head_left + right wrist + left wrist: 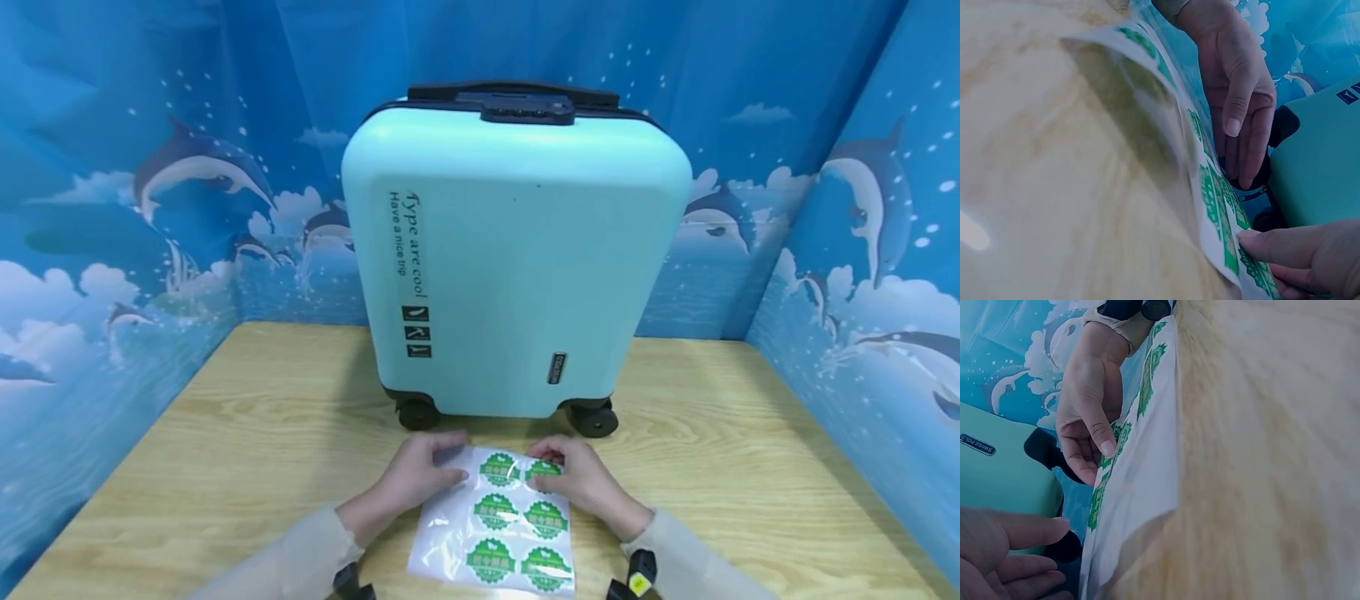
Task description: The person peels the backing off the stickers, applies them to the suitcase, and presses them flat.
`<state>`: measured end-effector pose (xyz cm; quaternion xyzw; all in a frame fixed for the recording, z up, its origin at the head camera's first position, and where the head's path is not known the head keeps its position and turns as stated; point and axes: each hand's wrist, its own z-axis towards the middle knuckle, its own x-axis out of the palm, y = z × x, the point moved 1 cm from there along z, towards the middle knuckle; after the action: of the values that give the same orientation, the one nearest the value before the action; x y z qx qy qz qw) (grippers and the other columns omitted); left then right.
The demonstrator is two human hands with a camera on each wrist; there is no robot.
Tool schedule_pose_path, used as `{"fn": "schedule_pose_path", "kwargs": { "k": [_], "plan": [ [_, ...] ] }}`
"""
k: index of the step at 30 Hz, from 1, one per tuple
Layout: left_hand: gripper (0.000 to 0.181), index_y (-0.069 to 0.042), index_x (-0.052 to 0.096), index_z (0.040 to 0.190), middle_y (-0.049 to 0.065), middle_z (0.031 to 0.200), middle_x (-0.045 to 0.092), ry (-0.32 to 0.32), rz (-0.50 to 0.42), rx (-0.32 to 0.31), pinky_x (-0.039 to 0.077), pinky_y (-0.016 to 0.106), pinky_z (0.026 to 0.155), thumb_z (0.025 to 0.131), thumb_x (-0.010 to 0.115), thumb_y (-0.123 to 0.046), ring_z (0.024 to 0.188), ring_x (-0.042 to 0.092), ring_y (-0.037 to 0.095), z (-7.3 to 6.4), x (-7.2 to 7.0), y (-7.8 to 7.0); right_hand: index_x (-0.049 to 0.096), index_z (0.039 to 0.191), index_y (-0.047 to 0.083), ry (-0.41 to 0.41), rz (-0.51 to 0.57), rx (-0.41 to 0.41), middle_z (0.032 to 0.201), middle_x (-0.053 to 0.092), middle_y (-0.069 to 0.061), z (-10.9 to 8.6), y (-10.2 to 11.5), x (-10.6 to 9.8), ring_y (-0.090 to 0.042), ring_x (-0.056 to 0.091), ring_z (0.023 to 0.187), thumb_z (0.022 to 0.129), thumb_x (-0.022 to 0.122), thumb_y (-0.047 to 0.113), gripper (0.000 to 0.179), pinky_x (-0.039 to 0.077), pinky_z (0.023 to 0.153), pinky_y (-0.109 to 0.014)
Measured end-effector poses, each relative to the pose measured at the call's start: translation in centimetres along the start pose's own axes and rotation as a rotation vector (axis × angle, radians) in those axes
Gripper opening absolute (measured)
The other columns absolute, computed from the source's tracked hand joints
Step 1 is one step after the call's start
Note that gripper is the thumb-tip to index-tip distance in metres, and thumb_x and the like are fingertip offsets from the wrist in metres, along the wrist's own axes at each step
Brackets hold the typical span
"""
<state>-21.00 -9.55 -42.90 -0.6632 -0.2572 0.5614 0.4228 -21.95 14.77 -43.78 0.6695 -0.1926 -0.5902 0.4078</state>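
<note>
A white glossy sheet of stickers lies near the front of the table, tilted up a little at its edges. Its round green labels have scalloped rims and stand in two columns; the left part of the sheet carries none. At the upper right corner my right hand pinches the sheet, thumb over a green sticker and fingers behind. My left hand is at the upper left edge, its fingers fairly straight and thumb apart. Just beyond both hands stands a mint-green suitcase.
The suitcase rests upright on black wheels, with a black handle on top. Beneath is a light wood-grain table. Blue curtains with printed dolphins enclose the back and sides.
</note>
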Motion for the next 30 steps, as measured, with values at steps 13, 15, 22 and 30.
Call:
{"fn": "schedule_pose_path", "kwargs": {
  "k": [13,15,22,30],
  "plan": [
    [0.056,0.002,0.057,0.124,0.018,0.132,0.054,0.017,0.05,0.033,0.038,0.047,0.103,0.071,0.076,-0.003,0.123,0.049,0.036,0.41,0.7,0.98,0.066,0.101,0.005,0.009,-0.005,-0.012,0.097,0.064,-0.004,-0.05,-0.19,0.11,-0.016,0.058,0.089,0.071,0.08,0.01,0.034,0.05,0.083,-0.037],
    [0.056,0.002,0.056,0.124,0.018,0.132,0.054,0.016,0.072,0.048,0.039,0.047,0.103,0.071,0.076,-0.002,0.123,0.049,0.035,0.63,0.72,0.95,0.066,0.101,0.005,0.004,-0.007,-0.017,0.096,0.064,-0.004,0.01,-0.14,-0.04,-0.016,0.058,0.089,0.071,0.08,0.01,0.034,0.05,0.083,-0.037],
    [0.057,0.001,0.055,0.126,0.017,0.133,0.054,0.011,0.1,0.05,0.04,0.045,0.102,0.073,0.075,0.0,0.124,0.049,0.033,0.89,0.78,0.75,0.067,0.1,0.006,-0.003,-0.012,-0.007,0.096,0.065,-0.003,0.09,0.1,-0.23,-0.016,0.059,0.089,0.07,0.081,0.008,0.034,0.05,0.083,-0.038],
    [0.049,0.001,0.059,0.121,0.017,0.119,0.063,-0.003,0.002,-0.01,0.051,0.037,0.089,0.074,0.071,0.005,0.108,0.061,0.029,0.73,0.77,0.36,0.067,0.101,0.006,0.008,-0.01,-0.002,0.096,0.065,-0.003,0.09,0.03,-0.03,-0.016,0.059,0.089,0.071,0.08,0.008,0.032,0.05,0.084,-0.039]
  ]
}}
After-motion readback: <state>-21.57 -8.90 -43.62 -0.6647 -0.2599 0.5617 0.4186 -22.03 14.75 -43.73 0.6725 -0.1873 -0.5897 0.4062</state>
